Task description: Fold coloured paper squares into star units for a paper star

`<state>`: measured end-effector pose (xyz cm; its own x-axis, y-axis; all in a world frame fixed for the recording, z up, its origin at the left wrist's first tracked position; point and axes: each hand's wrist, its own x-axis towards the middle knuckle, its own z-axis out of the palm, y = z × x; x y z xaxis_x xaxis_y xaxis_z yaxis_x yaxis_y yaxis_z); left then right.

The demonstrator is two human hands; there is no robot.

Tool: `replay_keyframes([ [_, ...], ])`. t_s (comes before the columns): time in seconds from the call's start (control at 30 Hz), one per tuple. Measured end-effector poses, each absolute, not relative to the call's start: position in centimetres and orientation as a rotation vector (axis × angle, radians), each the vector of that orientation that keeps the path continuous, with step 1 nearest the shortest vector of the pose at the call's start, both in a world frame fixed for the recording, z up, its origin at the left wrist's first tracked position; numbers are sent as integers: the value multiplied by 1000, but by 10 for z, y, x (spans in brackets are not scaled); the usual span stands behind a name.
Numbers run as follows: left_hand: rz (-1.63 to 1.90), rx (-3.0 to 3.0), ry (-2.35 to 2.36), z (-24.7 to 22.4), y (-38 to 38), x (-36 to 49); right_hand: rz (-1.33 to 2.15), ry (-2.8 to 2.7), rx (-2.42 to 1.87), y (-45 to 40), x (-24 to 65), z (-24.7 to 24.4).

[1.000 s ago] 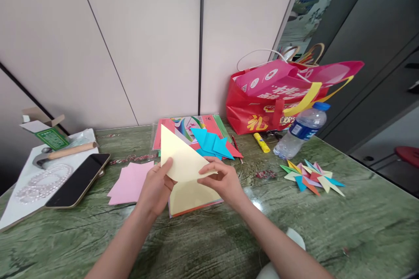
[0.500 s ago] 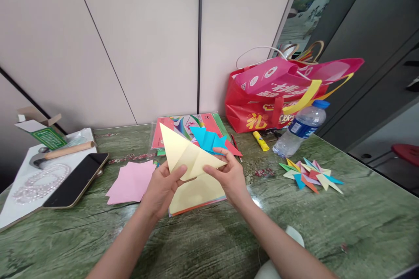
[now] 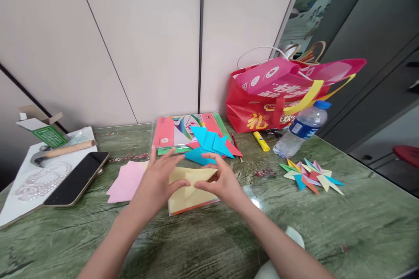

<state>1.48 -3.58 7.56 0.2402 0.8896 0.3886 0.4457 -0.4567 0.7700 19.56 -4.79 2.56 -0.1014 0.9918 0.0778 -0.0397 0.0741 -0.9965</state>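
My right hand (image 3: 225, 183) pinches a folded pale yellow paper (image 3: 188, 177) by its right part, thumb on the near side. On the left, my left hand (image 3: 155, 181) has its fingers spread apart, the thumb reaching to the paper's left part; whether it touches is unclear. Under the folded piece lies a stack of coloured paper (image 3: 185, 205), yellow on top. Just beyond my hands, blue folded paper pieces (image 3: 211, 143) rest on a red packet of craft paper (image 3: 168, 133). Pink paper squares (image 3: 126, 183) lie left of my left hand.
At the right is a multicoloured folded paper star (image 3: 312, 174). A plastic bottle (image 3: 303, 128), a yellow glue stick (image 3: 261, 141) and a red bag (image 3: 245, 109) stand or lie behind. Leftward are a phone (image 3: 77, 178), a hammer (image 3: 70, 149), beads (image 3: 42, 183) and a green box (image 3: 49, 135).
The yellow paper, earlier raised and tilted between both hands, is now lower over the stack and seen more edge-on. My left hand's fingers have spread from their grip. More of the blue pieces shows.
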Motion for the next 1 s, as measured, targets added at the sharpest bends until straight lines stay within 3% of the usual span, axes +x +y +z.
replay_keyframes([
  [0.3, 879, 1719, 1386, 73, -43, 29, 1354, -1147, -953, -47, 194, 29],
  [1.0, 987, 1587, 1337, 76, -49, 36, 1332, -1032, -1029, -49, 190, 25],
])
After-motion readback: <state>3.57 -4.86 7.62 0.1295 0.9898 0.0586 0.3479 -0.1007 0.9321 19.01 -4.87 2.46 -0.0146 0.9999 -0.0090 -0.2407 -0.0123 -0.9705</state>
